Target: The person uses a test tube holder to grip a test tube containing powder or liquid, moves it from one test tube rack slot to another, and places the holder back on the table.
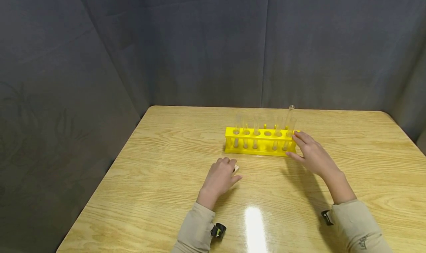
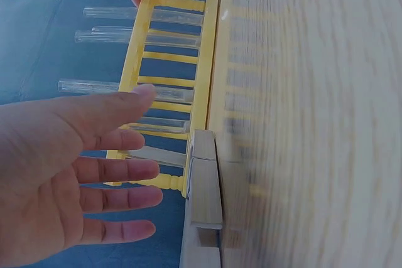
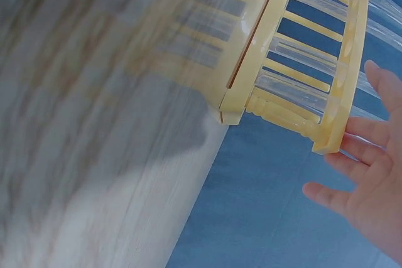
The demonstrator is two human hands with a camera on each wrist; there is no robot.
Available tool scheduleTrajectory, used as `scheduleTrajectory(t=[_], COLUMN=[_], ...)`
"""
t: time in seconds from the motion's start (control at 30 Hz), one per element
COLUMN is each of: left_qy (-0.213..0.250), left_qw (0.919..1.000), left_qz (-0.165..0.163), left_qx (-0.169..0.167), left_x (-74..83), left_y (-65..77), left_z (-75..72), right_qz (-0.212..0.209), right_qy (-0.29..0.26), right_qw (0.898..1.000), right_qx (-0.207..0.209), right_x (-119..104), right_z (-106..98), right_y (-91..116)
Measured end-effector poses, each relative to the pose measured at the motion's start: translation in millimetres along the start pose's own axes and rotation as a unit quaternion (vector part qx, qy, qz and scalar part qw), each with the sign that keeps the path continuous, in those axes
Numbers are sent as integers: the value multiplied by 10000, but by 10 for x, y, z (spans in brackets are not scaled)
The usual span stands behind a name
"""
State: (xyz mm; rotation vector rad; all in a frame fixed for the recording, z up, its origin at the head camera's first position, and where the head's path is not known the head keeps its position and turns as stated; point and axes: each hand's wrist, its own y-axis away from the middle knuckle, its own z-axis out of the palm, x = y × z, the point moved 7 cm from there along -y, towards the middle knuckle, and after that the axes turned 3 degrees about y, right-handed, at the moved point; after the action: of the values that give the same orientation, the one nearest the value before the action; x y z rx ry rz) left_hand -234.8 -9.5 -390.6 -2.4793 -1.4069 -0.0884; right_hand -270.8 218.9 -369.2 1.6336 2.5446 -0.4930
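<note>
A yellow test tube rack [image 1: 261, 152] stands upright on the table with several clear test tubes [image 1: 256, 125] in it; one hole of its front row has no tube. At the rack's right end, my right hand [image 1: 312, 157] touches the top corner with its fingertips [image 3: 357, 149]. My left hand [image 1: 219, 177] hovers over a wooden test tube clamp [image 2: 206, 189] lying in front of the rack. Its fingers are stretched out and spread in the left wrist view, holding nothing. From the head, the hand hides most of the clamp.
The light wood table [image 1: 149, 179] reaches back to a dark grey curtain [image 1: 206, 53]. One taller tube [image 1: 291, 110] sticks up at the right rear of the rack. Black wrist straps [image 1: 218, 230] show at the sleeves.
</note>
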Motion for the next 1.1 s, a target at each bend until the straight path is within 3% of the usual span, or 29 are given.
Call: scheduleTrajectory(t=[0.5, 0.93, 1.1], left_qy=[-81, 31, 201], left_qw=[9999, 9994, 9974], left_qz=[-48, -270, -531], left_qx=[46, -223, -439], left_x=[-42, -89, -139], left_y=[7, 0, -8], left_z=[29, 88, 130], right_qz=[-27, 13, 36], right_qy=[9, -1, 0], right_qw=[10000, 10000, 10000], right_qx=[29, 16, 8], right_x=[4, 5, 9], right_z=[-4, 1, 4], right_y=[-1, -6, -3])
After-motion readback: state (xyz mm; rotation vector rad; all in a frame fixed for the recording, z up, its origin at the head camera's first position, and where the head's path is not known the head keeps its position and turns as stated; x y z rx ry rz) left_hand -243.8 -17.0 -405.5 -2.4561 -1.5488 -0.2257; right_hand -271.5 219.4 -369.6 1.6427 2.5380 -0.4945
